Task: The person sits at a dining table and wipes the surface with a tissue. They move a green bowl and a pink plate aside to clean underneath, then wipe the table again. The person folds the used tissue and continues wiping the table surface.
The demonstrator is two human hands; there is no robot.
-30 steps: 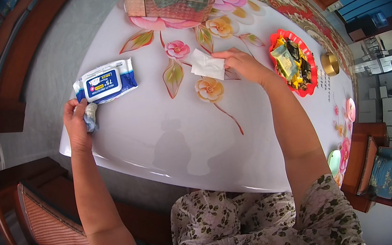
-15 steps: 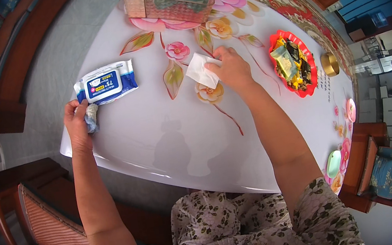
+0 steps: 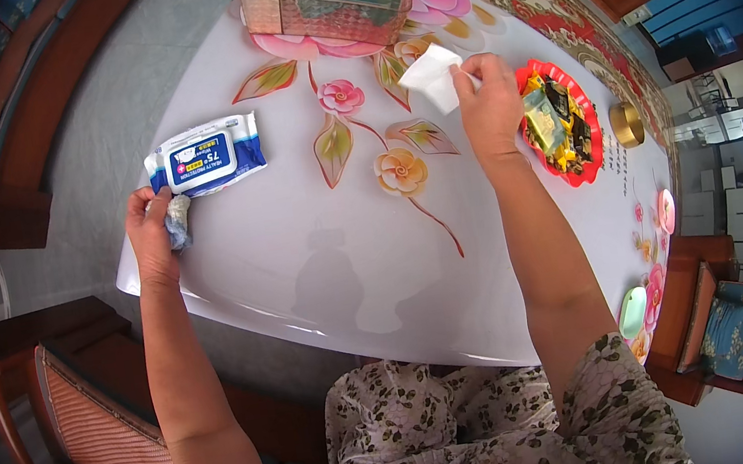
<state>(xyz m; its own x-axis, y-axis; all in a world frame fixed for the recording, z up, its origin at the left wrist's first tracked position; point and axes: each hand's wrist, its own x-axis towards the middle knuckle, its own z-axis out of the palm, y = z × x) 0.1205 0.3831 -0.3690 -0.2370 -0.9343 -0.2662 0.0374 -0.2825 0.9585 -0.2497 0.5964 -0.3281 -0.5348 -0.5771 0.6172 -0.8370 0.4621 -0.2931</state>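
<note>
A folded white tissue (image 3: 432, 79) is pinched between the thumb and fingers of my right hand (image 3: 489, 106), over the middle of the flower-printed table, just left of a red scalloped dish (image 3: 595, 136) of wrapped snacks. At the table's left edge my left hand (image 3: 149, 227) is closed around a crumpled white and blue cloth (image 3: 179, 223), which partly shows beside the fingers. Just beyond it lies a blue and white pack of wet wipes (image 3: 203, 158) with its lid closed; my fingertips are at its near corner.
A woven basket (image 3: 323, 22) with a tissue box stands at the far edge. Right of the snack dish is a small brass-coloured bowl (image 3: 626, 124). A mint-green soap-shaped dish (image 3: 633, 313) and a pink one (image 3: 666, 209) sit along the right edge. Wooden chairs surround the table.
My right hand has moved right and slightly up with the tissue, uncovering the printed flower beneath. My left hand has stayed nearly in place with the cloth.
</note>
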